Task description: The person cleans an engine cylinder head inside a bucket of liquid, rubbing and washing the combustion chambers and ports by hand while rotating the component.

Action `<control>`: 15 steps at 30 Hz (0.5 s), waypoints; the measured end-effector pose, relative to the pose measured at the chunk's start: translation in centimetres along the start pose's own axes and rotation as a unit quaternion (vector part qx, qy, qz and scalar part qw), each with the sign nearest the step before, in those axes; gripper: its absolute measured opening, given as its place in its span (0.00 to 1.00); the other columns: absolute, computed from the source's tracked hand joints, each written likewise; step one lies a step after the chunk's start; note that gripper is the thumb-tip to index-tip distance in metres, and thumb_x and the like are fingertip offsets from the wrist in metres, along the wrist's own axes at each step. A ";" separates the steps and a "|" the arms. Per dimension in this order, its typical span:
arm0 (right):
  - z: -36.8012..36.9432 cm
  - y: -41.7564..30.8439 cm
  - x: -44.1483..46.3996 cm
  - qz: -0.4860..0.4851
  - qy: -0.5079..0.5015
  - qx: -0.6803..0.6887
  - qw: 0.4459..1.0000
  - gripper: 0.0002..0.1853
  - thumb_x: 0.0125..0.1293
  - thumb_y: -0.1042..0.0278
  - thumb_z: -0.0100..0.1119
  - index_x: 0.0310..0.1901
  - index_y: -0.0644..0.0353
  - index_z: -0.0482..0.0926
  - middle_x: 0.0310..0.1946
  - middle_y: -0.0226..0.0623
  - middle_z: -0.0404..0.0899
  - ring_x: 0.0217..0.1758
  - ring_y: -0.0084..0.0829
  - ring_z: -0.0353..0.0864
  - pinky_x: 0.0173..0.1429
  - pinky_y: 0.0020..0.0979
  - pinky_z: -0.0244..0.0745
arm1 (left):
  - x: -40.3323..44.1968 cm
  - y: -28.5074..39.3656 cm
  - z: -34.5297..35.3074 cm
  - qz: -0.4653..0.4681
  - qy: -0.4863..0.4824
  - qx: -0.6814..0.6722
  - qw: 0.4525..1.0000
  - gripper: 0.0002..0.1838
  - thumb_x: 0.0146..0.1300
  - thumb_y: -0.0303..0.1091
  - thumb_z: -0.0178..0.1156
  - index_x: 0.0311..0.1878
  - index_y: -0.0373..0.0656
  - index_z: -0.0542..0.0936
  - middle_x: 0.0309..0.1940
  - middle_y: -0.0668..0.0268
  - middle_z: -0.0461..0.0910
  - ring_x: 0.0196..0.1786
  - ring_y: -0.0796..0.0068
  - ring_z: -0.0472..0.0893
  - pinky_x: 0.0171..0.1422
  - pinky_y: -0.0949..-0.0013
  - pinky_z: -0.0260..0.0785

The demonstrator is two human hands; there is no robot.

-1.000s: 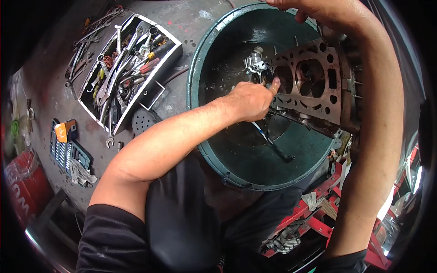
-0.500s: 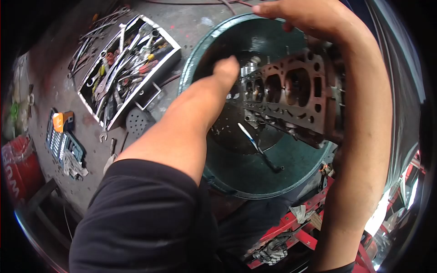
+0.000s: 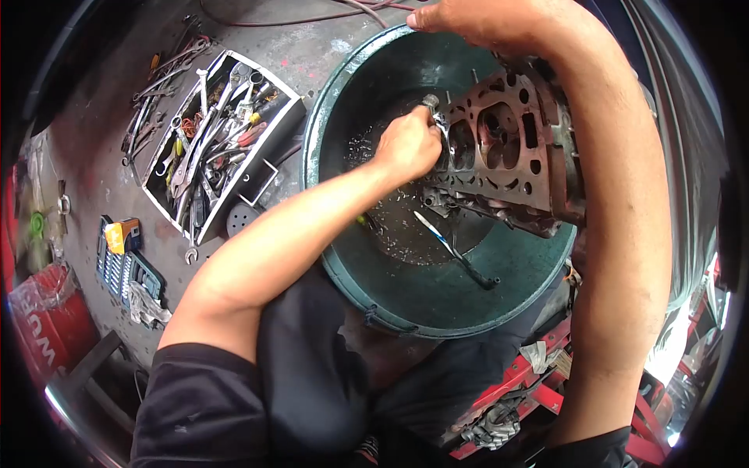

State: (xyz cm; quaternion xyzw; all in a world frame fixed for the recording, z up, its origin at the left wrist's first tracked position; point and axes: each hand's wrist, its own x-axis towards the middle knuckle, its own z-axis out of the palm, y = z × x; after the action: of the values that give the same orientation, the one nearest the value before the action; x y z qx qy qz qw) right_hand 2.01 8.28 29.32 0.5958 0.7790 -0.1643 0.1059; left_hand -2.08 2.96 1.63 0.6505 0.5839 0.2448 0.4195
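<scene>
One open toolbox [image 3: 251, 168] on grey floor [image 3: 290, 48] near a green tub [image 3: 530, 267]

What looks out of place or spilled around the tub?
Loose wrenches lie on the floor beside the toolbox, not in it. In the green tub, a white-blue-black item lies across murky, speckled liquid; possibly intentional.

The head camera is looking forward and down past the knees [image 3: 312, 390], facing a nearby green tub [image 3: 527, 265].
</scene>
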 end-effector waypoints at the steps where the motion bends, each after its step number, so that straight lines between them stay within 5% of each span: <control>1: 0.4 -0.5 -0.4 0.011 0.026 -0.019 0.999 0.22 0.64 0.62 0.61 0.56 0.65 0.80 0.54 0.53 0.81 0.58 0.43 0.81 0.63 0.36 0.74 | -1.2 -0.3 0.1 -0.018 -0.005 -0.102 0.995 0.14 0.68 0.33 0.58 0.52 0.36 0.74 0.35 0.50 0.82 0.37 0.58 0.84 0.42 0.57 0.74; 6: 0.9 -1.7 0.0 0.007 -0.004 -0.015 1.000 0.26 0.67 0.61 0.61 0.63 0.66 0.75 0.56 0.51 0.80 0.56 0.39 0.82 0.59 0.34 0.78 | -2.4 1.7 -0.6 -0.097 -0.012 -0.394 0.914 0.10 0.68 0.25 0.59 0.49 0.39 0.70 0.26 0.64 0.76 0.26 0.79 0.77 0.25 0.73 0.69; 8: 1.0 -2.5 0.0 0.023 -0.005 -0.025 0.999 0.27 0.67 0.60 0.62 0.63 0.66 0.74 0.54 0.50 0.81 0.53 0.37 0.83 0.55 0.32 0.79 | -2.0 1.0 2.1 -0.031 -0.043 -0.347 0.936 0.08 0.69 0.29 0.58 0.48 0.38 0.72 0.26 0.58 0.79 0.29 0.66 0.81 0.31 0.64 0.73; 10: 0.6 -3.1 0.7 0.057 -0.022 -0.018 0.998 0.27 0.68 0.59 0.62 0.64 0.66 0.74 0.53 0.49 0.82 0.50 0.35 0.84 0.52 0.31 0.80 | -3.7 1.0 3.7 0.080 0.072 -0.252 0.962 0.09 0.70 0.33 0.57 0.47 0.37 0.74 0.30 0.50 0.82 0.37 0.46 0.83 0.41 0.56 0.74; 11: 0.3 -3.2 1.4 0.089 -0.041 -0.007 0.995 0.27 0.68 0.58 0.62 0.63 0.66 0.74 0.53 0.49 0.82 0.49 0.35 0.84 0.51 0.30 0.81 | -4.2 1.0 2.9 0.059 0.004 -0.258 0.964 0.14 0.70 0.35 0.57 0.52 0.35 0.73 0.39 0.42 0.81 0.49 0.34 0.78 0.54 0.51 0.72; 15: 1.4 -2.3 1.2 0.075 -0.027 0.002 0.997 0.26 0.69 0.58 0.61 0.64 0.66 0.74 0.54 0.49 0.81 0.48 0.34 0.84 0.50 0.31 0.81 | -5.1 -0.2 2.1 0.107 -0.051 -0.213 0.970 0.22 0.67 0.32 0.58 0.60 0.31 0.68 0.53 0.37 0.75 0.60 0.39 0.74 0.62 0.49 0.67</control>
State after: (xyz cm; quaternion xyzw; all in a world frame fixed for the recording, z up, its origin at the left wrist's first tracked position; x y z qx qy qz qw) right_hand -0.53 8.32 27.89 0.6483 0.7285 -0.1733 0.1378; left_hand -1.50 -2.49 1.24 0.6166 0.4234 0.3732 0.5490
